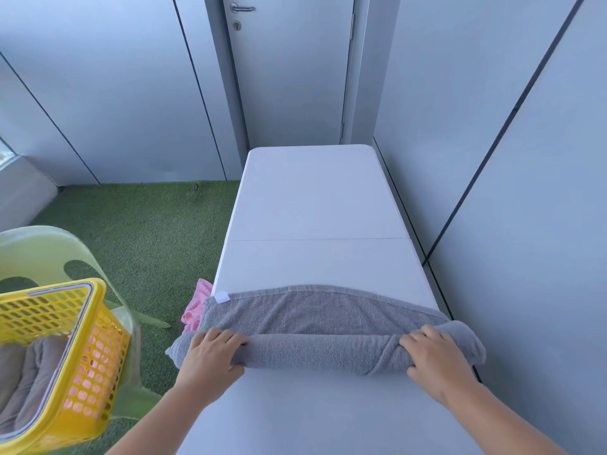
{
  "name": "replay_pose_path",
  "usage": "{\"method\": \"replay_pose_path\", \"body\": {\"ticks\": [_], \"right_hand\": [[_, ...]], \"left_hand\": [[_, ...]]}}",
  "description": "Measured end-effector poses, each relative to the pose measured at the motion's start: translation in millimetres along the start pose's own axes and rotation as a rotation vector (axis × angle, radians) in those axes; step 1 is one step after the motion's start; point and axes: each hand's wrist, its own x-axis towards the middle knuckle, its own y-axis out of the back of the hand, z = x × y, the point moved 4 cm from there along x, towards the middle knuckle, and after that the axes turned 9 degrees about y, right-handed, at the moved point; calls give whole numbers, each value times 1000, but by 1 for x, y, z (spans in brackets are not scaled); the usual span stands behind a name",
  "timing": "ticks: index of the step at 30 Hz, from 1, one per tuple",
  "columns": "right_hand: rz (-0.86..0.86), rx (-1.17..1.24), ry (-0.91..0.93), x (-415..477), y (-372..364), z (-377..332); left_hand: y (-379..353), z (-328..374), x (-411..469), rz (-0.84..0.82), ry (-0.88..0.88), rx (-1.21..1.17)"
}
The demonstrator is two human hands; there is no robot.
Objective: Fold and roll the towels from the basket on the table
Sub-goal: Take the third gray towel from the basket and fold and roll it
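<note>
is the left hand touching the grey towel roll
Touching. The head view shows the left hand with fingers curled over the rolled part of the grey towel; no gap between them.

Pale panelled walls (pixel 115 93) and a closed door (pixel 289 77) rise above green turf (pixel 147 231).

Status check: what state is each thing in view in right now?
Towel: partly rolled on the table, far part flat.
Left hand: grips the roll's left end.
Right hand: grips the roll's right end.
Basket: on the chair, grey towels inside.
Pink cloth: at the table's left edge, partly under the towel.
Door: closed.
</note>
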Motion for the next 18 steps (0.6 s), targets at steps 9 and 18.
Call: {"method": "replay_pose_path", "body": {"ticks": [9, 18], "right_hand": [[33, 75, -50, 7, 14, 9], [-14, 8, -33, 2, 0, 9]], "left_hand": [[5, -1, -5, 80, 24, -8], [-1, 4, -5, 26, -26, -31]]}}
